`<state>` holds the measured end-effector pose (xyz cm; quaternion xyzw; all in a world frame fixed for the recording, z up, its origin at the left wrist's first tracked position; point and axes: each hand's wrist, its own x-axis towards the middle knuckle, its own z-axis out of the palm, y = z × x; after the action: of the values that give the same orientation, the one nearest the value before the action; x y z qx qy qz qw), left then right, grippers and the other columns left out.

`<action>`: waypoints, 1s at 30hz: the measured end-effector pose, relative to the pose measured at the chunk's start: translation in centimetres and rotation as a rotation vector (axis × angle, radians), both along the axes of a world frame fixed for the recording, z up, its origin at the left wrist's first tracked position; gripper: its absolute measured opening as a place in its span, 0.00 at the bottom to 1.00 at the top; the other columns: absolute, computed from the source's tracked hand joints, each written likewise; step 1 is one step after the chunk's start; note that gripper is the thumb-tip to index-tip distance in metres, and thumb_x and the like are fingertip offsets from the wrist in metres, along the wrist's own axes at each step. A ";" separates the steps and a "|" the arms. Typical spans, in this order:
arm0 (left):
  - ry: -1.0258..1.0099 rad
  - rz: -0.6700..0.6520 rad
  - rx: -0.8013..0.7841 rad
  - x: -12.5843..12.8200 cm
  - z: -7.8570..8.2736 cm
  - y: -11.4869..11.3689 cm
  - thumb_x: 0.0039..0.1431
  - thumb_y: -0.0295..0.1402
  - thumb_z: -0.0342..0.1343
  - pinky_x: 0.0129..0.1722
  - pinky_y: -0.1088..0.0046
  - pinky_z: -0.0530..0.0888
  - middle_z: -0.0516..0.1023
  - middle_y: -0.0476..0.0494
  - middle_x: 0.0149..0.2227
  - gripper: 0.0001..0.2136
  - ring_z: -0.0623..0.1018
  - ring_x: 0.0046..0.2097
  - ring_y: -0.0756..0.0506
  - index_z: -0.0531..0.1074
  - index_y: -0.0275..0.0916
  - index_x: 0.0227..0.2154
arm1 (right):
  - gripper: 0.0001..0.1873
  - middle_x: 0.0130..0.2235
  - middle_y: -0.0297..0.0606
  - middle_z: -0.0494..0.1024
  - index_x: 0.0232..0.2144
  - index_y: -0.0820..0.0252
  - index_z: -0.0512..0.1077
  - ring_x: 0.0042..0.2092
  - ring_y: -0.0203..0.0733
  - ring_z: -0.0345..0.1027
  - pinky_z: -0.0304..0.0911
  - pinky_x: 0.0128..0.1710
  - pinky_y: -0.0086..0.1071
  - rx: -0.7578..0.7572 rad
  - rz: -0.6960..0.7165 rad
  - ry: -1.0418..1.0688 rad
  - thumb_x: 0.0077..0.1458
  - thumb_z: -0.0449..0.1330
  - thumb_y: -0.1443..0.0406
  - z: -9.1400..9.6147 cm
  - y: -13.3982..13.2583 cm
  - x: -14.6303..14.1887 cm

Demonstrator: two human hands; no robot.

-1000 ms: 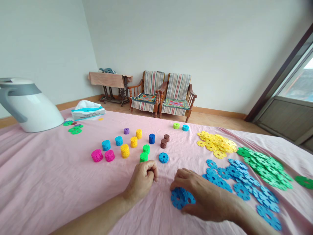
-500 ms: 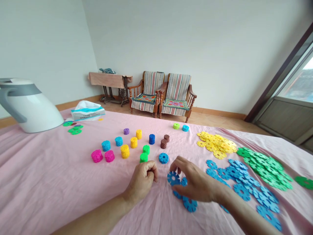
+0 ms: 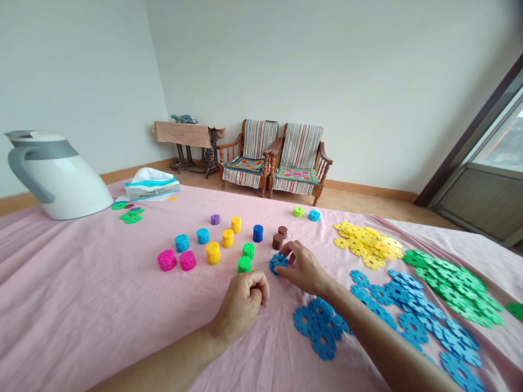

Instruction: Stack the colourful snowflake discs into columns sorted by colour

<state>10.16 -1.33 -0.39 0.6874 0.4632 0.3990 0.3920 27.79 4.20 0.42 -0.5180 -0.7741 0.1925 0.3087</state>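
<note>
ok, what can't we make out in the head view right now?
All in the head view:
Left hand: its own curl hides the palm; contents unknown.
Blue notched disc at the right hand: that hand partly covers it; grip and stack count unclear.
Near blue disc cluster: right forearm covers its right end.
Rightmost green disc: cut off by right edge.
Tissue pack: lettering too small.

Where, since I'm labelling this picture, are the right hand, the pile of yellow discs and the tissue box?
Right hand (image 3: 305, 268): head view, back of the hand.
Pile of yellow discs (image 3: 368, 245): head view, middle of the pile.
Tissue box (image 3: 153, 191): head view, front side.
</note>
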 end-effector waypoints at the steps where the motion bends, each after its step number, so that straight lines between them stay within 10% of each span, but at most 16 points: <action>1: 0.000 -0.001 0.000 0.0 0.0 0.0 0.36 0.18 0.39 0.22 0.80 0.60 0.66 0.54 0.16 0.11 0.62 0.18 0.54 0.63 0.38 0.15 | 0.12 0.35 0.35 0.67 0.33 0.60 0.66 0.30 0.33 0.63 0.61 0.31 0.30 -0.006 0.005 -0.003 0.42 0.60 0.67 -0.1 0.1 0.0; 30: -0.027 0.006 -0.023 0.1 0.4 -0.1 0.36 0.19 0.39 0.21 0.80 0.59 0.66 0.54 0.15 0.10 0.62 0.18 0.54 0.63 0.38 0.15 | 0.18 0.37 0.36 0.67 0.39 0.59 0.69 0.33 0.35 0.63 0.60 0.36 0.30 -0.052 0.062 -0.122 0.42 0.63 0.65 0.0 0.2 -0.2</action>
<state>10.22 -1.47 0.00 0.6758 0.4645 0.4043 0.4050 27.59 4.38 0.38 -0.5124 -0.8019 0.1901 0.2414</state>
